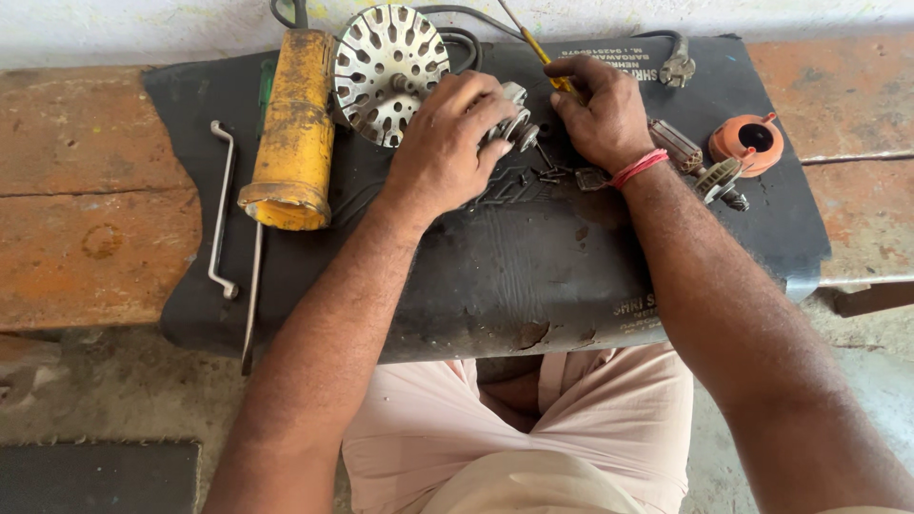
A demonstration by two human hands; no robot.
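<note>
My left hand point(446, 143) grips a small metal gear-head part point(519, 124) on the black rubber mat point(533, 276), with the fingers curled over it. My right hand point(600, 109) holds a yellow-handled screwdriver point(543, 57) whose tip points down at that part. A red thread band circles my right wrist. Small screws point(552, 173) lie on the mat just below the part.
A yellow tool housing point(290, 133) lies left of a round slotted metal disc point(390, 71). A bent metal rod point(221, 209) lies further left. A motor armature point(700, 167) and an orange cap point(747, 143) sit at right. Rusty slabs flank the mat.
</note>
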